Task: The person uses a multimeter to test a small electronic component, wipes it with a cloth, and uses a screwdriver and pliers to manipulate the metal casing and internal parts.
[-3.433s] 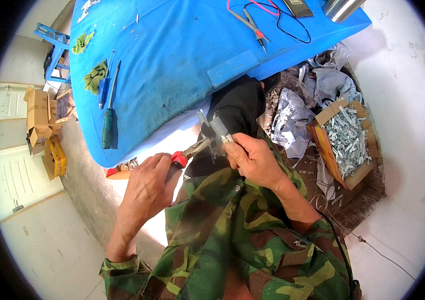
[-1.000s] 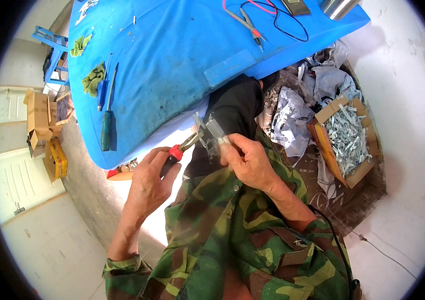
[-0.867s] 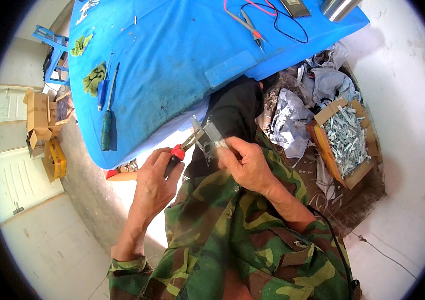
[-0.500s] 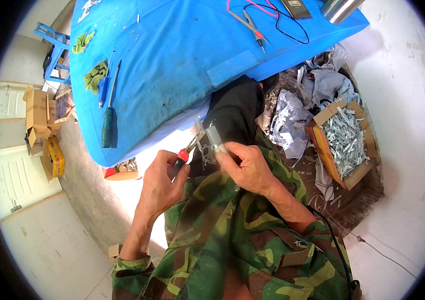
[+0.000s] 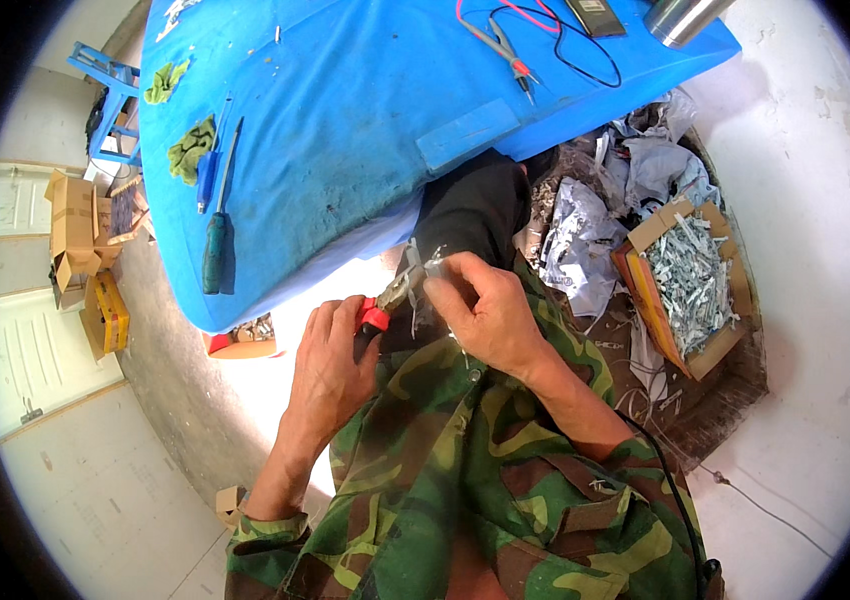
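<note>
My left hand (image 5: 330, 365) grips red-handled pliers (image 5: 385, 300), whose jaws point up and right toward a small silvery metal part (image 5: 425, 268). My right hand (image 5: 485, 310) pinches that part between thumb and fingers, just below the edge of the blue table (image 5: 345, 130). Both hands work over my lap, above camouflage clothing and a dark trouser leg (image 5: 470, 205). The pliers' tips meet the part; the exact contact is too small to make out.
On the table lie two screwdrivers (image 5: 215, 215), green rags (image 5: 190, 148), red and black probe leads (image 5: 515, 45) and a steel cup (image 5: 680, 15). A cardboard box of small metal pieces (image 5: 690, 285) and crumpled wrappers (image 5: 585, 225) lie at right. Cardboard boxes (image 5: 80, 250) stand at left.
Both hands have shifted slightly up toward the table edge, and the pliers have turned steeper against the part. Grips are unchanged.
</note>
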Tool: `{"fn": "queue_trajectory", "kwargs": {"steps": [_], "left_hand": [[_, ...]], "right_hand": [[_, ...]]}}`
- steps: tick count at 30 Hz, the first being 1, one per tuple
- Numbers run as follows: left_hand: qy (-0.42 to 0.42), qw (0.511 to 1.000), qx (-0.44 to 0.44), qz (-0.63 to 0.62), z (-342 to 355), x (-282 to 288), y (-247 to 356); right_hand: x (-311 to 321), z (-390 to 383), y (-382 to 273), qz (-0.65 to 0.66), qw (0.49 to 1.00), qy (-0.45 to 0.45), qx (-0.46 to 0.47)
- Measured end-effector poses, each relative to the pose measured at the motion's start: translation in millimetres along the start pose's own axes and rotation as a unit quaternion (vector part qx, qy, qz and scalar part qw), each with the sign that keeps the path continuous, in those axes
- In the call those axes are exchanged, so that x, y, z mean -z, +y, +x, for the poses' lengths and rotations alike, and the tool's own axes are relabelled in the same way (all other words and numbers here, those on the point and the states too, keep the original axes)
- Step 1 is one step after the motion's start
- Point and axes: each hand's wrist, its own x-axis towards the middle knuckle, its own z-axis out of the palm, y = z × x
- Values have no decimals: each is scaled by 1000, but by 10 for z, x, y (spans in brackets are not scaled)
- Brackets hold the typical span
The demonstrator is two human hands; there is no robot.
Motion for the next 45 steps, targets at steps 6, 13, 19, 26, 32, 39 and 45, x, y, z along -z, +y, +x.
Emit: {"fn": "queue_trajectory", "kwargs": {"steps": [6, 13, 19, 26, 32, 39, 45], "left_hand": [[-21, 999, -20, 24, -2, 46, 19], [-60, 998, 9, 25, 2, 35, -36], [-52, 998, -24, 36, 47, 59, -84], [-72, 996, -14, -59, -6, 85, -82], [-95, 989, 31, -109, 20, 163, -65], [-55, 989, 56, -125, 65, 168, -94], [-42, 985, 67, -155, 105, 25, -51]], "right_hand": [[9, 42, 5, -40, 996, 16, 72], [-2, -2, 71, -35, 997, 3, 73], [77, 44, 2, -51, 996, -33, 61], [208, 26, 24, 77, 990, -116, -11], [300, -36, 6, 338, 907, -182, -173], [274, 12, 218, 439, 869, -114, -200], [173, -90, 220, 388, 892, -118, -200]]}}
